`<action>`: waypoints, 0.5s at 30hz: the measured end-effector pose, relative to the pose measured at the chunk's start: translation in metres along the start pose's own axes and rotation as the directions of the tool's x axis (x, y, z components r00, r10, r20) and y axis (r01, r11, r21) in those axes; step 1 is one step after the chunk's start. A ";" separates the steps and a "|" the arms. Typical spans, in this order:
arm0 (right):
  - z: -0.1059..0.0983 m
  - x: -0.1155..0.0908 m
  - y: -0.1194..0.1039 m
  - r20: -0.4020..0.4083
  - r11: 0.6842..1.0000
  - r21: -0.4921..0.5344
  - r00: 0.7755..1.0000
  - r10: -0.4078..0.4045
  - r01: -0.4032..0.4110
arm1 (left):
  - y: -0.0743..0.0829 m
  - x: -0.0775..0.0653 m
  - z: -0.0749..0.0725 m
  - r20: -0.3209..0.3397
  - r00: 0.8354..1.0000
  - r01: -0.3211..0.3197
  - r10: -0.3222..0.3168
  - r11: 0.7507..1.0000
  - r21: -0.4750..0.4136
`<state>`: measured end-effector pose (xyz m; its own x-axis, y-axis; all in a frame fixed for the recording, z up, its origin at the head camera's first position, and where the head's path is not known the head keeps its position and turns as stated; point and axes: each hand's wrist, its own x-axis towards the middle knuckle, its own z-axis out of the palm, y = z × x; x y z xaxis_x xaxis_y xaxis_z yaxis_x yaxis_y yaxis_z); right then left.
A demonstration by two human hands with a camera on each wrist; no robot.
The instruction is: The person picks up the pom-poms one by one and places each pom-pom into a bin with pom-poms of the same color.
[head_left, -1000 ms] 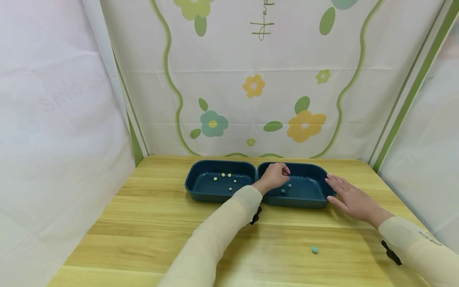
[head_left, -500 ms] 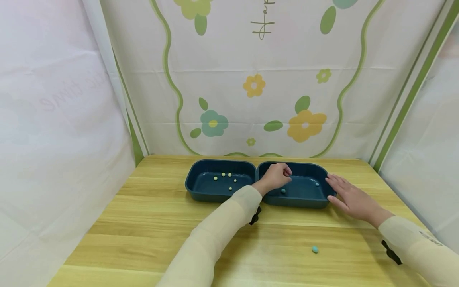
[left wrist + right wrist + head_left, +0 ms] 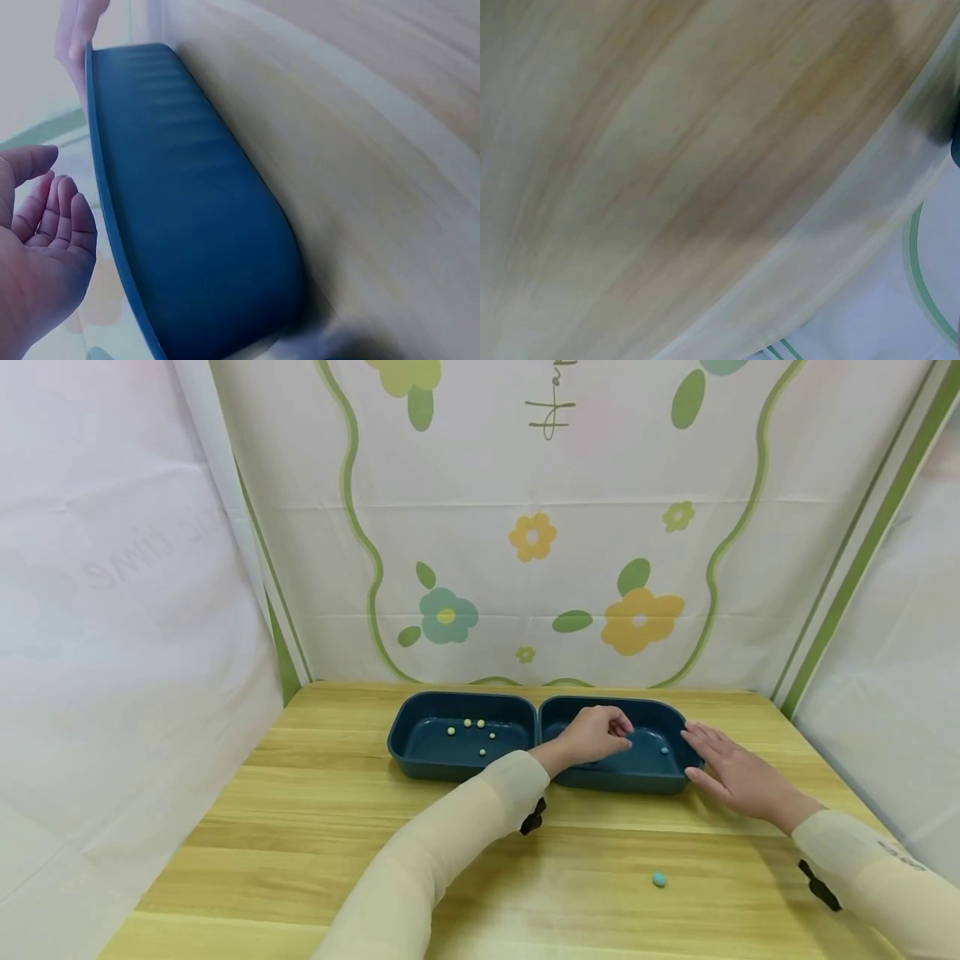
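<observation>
In the head view my left hand hovers over the right dark-blue tray, fingers loosely bent. The left wrist view shows the left hand's thumb apart from its fingers, with nothing seen between them. My right hand lies with straight fingers against that tray's right end. Inside this tray a small light-blue ball sits near the right side; another is mostly hidden under my left wrist. A larger turquoise ball lies on the table in front.
A matching left tray stands end to end with the right one and holds several small pale-yellow balls. Both trays are near the back edge of the wooden table. A flower-printed cloth hangs behind, with white cloth at both sides.
One small light-blue ball has rolled rightward across the right tray from beneath my left hand. My left hand has shifted slightly right. The right hand stays at the tray's end.
</observation>
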<state>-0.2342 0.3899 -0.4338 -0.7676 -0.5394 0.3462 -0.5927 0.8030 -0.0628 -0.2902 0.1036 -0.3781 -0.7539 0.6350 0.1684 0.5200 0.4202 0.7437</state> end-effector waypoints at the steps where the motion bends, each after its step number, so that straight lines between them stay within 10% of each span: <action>1: 0.000 0.000 0.000 0.001 1.000 0.002 1.000 0.001 -0.001 | 0.002 -0.001 0.000 0.006 1.000 -0.009 0.009 1.000 -0.003; 15: -0.002 0.001 -0.002 0.026 1.000 0.003 1.000 0.011 -0.011 | 0.020 -0.020 0.006 0.087 0.993 -0.080 0.084 0.995 -0.053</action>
<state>-0.2339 0.3884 -0.4313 -0.7798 -0.5373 0.3212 -0.5851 0.8080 -0.0689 -0.2624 0.1031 -0.3708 -0.6699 0.7219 0.1735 0.5564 0.3334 0.7611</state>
